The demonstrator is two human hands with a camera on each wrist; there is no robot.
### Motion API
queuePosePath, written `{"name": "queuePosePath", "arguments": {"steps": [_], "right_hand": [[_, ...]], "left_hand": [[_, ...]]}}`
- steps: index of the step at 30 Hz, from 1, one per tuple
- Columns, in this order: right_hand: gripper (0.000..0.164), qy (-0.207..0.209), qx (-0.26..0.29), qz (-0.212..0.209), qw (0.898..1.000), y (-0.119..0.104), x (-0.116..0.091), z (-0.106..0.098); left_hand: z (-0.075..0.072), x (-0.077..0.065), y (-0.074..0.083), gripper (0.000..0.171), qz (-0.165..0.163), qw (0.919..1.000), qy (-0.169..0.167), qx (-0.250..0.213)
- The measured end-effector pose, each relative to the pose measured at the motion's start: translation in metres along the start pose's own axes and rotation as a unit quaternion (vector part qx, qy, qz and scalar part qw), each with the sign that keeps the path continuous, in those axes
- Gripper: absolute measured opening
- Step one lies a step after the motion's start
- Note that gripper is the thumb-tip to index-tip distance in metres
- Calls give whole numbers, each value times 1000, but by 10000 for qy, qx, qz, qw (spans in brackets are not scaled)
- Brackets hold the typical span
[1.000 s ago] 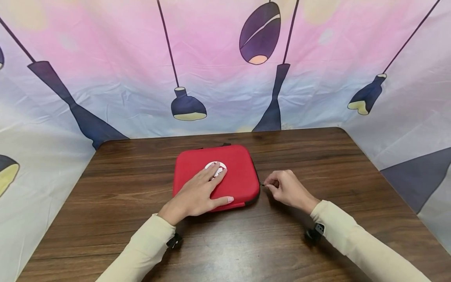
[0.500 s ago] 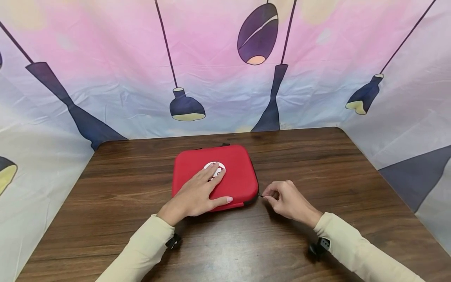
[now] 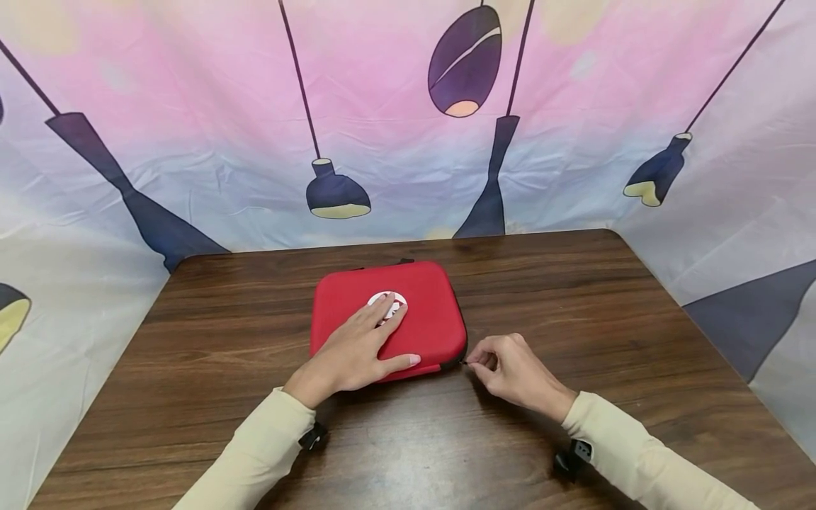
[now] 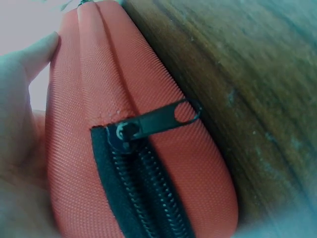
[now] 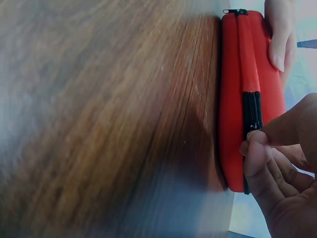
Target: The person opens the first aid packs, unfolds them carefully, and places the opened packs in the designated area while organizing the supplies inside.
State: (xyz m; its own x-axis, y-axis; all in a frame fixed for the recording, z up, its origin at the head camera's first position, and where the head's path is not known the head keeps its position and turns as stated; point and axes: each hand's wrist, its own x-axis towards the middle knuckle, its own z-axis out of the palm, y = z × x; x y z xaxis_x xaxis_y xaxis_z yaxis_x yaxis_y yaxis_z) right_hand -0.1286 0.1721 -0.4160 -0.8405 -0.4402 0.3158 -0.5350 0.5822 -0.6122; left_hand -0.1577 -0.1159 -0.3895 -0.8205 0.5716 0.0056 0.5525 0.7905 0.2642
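A red zippered case (image 3: 430,304) with a white round emblem (image 3: 382,301) lies on the table. My left hand (image 3: 353,350) rests on its lid, fingers straight and spread, covering part of the emblem. At the near right corner, my right hand (image 3: 513,372) pinches a small zipper pull between thumb and index finger. In the right wrist view, those fingers mostly hide the pull, and black zipper teeth (image 5: 252,109) run up from them to a red fabric strip. The left wrist view shows another black zipper pull (image 4: 161,120) at the strip's other end, sticking out sideways, untouched.
The brown wood-grain table (image 3: 223,340) extends around the case on all sides. Behind it hangs a fabric backdrop (image 3: 401,142) printed with lamps. Both wrists wear small black cameras (image 3: 312,435).
My right hand has come toward me along the case's right side, bringing the pinched zipper pull round to the near right corner. My left hand has stayed on the lid.
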Motion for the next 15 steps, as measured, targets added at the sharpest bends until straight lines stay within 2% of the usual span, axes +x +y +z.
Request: {"name": "queuePosePath", "arguments": {"steps": [7,15], "right_hand": [[13,125,-101,50,9999,7,4,-3],[13,320,-307,202,9988,19,16,-9]], "left_hand": [[2,-1,2,90,-147,9999,15,85],[-1,-3,4,86,-125,9998,44,114]]}}
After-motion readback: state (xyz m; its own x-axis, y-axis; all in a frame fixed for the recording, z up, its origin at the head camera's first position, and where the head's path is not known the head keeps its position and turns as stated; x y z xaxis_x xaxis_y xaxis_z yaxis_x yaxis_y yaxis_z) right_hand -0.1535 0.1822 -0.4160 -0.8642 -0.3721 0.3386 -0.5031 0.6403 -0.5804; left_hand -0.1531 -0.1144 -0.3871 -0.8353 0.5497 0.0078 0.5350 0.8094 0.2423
